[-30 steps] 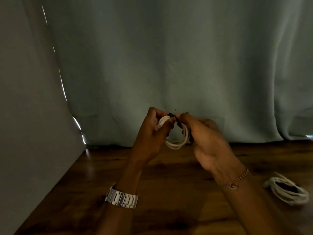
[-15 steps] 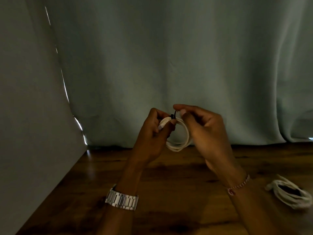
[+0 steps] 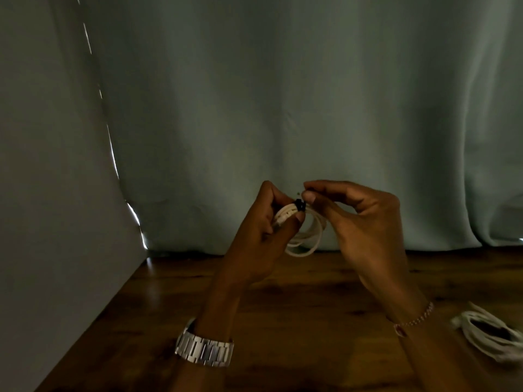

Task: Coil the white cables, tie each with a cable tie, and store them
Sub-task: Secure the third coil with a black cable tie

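Small coil of thin white cable held in mid-air above dark wooden tabletop, approx. centre of view, w/ pale grey-green curtain behind. Left hand curled round coil's left side, thumb pressing the bunched turns near the top. Right hand just right of coil, thumb & forefinger pinched together at coil's top, right beside small black cable tie; probably holding the tie's tail, tho too dark & small to be sure. Tie sits across coil's top, wrapped round the turns.

Handling, as judged: coil light, soft, springy; loops likely to fan out if left grip slackens before tie is snug. Best hold = on the bunched turns right next to the tie, not on the free bottom arc. Tie thin, slippery, needs a fingertip pinch.

Orientation: coil stands roughly upright, ring's open face toward the camera, slightly turned; loops hang down from the tied top, spreading a little at the bottom. No clear long axis, near-round.

Second white cable bundle lies on tabletop well right of held coil, blurred.
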Demonstrator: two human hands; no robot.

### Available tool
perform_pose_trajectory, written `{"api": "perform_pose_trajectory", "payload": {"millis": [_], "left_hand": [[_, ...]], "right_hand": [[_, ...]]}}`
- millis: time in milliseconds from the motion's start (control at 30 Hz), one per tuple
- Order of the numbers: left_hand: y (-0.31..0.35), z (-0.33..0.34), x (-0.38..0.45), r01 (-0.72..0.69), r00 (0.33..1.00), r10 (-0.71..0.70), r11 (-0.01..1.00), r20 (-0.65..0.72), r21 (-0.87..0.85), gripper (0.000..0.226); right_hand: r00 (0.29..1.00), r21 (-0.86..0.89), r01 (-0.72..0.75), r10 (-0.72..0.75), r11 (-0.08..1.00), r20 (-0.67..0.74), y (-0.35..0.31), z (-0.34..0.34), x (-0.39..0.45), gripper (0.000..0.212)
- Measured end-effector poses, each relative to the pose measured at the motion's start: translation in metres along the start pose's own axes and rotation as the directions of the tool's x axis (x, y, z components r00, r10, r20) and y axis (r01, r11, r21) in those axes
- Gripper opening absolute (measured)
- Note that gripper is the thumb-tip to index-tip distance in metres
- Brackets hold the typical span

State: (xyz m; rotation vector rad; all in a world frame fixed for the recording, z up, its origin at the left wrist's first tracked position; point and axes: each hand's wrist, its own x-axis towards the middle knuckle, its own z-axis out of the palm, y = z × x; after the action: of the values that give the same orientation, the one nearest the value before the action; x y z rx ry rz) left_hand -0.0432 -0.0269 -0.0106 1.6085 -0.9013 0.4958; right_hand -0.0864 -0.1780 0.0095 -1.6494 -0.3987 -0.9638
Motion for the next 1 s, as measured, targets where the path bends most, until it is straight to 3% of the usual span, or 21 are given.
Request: {"api": "perform_pose_trajectory", "payload": {"millis": [233,367,433,500,567,667,800,900,1000], "left_hand": [[-0.003,0.0,0.001,-0.001,0.999,0.0,1.0,-0.041,-0.024,0.016],[-0.004,-0.001,0.001,0.001,0.999,-0.003,0.999,-0.047,-0.046,0.016],[-0.004,-0.001,0.001,0.001,0.999,-0.004,0.999,-0.043,-0.054,0.015],[-0.003,0.0,0.002,0.007,0.999,-0.009,0.999,-0.034,-0.05,0.014],[-0.003,0.002,0.002,0.018,0.999,-0.02,0.999,-0.031,-0.051,0.014],[-0.004,0.002,0.002,0.023,0.999,-0.026,0.998,-0.042,-0.065,0.015],[-0.003,-0.001,0.002,0.027,0.997,-0.031,0.998,-0.067,-0.054,0.015],[-0.002,-0.002,0.003,0.014,0.997,-0.018,0.998,-0.078,-0.059,0.017],[-0.001,-0.004,0.003,0.011,0.997,-0.017,0.997,-0.078,-0.076,0.021]], "right_hand": [[0.983,-0.176,0.029,0.004,0.984,0.186,-0.008,-0.006,0.001,0.021],[0.942,-0.063,-0.062,0.08,0.996,0.326,-0.013,-0.011,0.002,0.027],[0.946,0.041,-0.153,0.134,0.987,0.294,-0.013,-0.013,0.003,0.03],[0.971,0.089,-0.193,0.177,0.977,0.159,-0.011,-0.01,0.003,0.027],[0.988,0.054,-0.151,0.151,0.987,0.006,-0.009,-0.006,0.001,0.018],[0.991,-0.021,-0.089,0.086,0.996,-0.098,-0.006,0.0,-0.003,0.013],[0.994,-0.194,0.006,-0.027,0.981,-0.103,-0.006,0.0,-0.006,0.016],[0.988,-0.415,0.138,-0.157,0.899,-0.01,-0.011,-0.001,-0.007,0.017],[0.981,-0.511,0.191,-0.175,0.838,0.08,-0.017,-0.002,-0.009,0.016]]}}
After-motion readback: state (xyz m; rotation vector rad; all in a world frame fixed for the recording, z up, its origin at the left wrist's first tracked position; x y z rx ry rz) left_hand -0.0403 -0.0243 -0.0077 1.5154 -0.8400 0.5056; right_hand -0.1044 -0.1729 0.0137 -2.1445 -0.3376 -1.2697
